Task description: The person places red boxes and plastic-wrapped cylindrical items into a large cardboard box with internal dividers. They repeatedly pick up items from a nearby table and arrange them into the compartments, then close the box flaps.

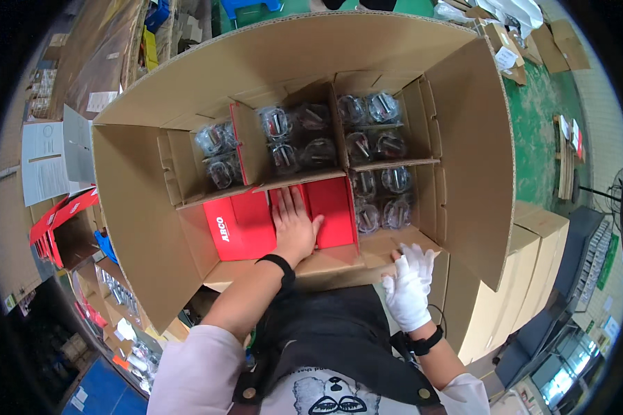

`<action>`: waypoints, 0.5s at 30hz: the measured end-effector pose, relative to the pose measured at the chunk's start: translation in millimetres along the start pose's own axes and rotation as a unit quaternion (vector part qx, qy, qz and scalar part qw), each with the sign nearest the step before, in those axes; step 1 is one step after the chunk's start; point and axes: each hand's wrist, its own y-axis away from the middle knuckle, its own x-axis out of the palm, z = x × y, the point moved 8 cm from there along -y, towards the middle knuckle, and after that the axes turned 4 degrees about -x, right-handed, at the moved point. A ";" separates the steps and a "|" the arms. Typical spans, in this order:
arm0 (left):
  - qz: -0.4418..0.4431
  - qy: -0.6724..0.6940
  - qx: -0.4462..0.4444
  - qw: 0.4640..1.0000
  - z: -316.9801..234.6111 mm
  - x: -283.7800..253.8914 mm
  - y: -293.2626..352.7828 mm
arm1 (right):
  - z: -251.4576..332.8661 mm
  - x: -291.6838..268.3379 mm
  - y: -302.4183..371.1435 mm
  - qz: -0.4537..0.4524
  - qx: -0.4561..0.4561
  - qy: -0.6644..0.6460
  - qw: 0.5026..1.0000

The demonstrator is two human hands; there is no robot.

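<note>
A large open cardboard carton [387,257] stands in front of me, split into compartments by cardboard dividers. My left hand [294,225], bare, lies flat with fingers stretched on red cardboard [246,228] in the near middle compartment. White printing marks that cardboard's left part. Clear plastic-wrapped bundles [278,124], coiled and with metallic parts, stand in the other compartments. One upright red panel [237,142] lines a divider at the left. By the carton's near right edge is my right hand [408,287] in a white glove with some bare fingertips, its fingers loosely apart and nothing visible in them.
Closed cardboard boxes [516,277] stand close on the right, beside a dark keyboard [588,263]. To the left are a folded red box [62,221], a white carton [55,155] and trays of small parts [121,294]. Loose cardboard [561,45] lies on the green floor.
</note>
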 end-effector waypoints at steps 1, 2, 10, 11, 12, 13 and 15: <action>0.023 0.003 0.045 0.999 -3.8 0.7 1.8 | 0.9 -0.6 -1.3 -0.002 -0.014 0.021 1.000; -0.003 0.013 0.090 0.996 -5.7 -2.2 -1.9 | 0.5 3.1 -5.1 0.008 -0.031 0.018 0.999; 0.311 -0.182 0.035 0.932 -25.6 -16.4 -4.9 | -27.7 59.6 -127.9 0.235 -0.006 0.069 0.970; 0.341 -0.184 0.055 0.920 -30.5 -22.6 -3.6 | -39.2 85.4 -133.2 0.336 0.029 0.071 0.939; 0.395 -0.171 0.141 0.892 -67.9 -60.3 3.1 | -61.9 108.9 -132.6 0.374 0.083 0.026 0.923; 0.333 -0.132 0.199 0.912 -105.4 -97.8 15.0 | -86.1 135.9 -131.6 0.408 0.139 -0.022 0.902; 0.252 -0.059 0.292 0.921 -165.2 -101.7 41.0 | -106.6 179.7 -138.0 0.454 0.084 -0.044 0.886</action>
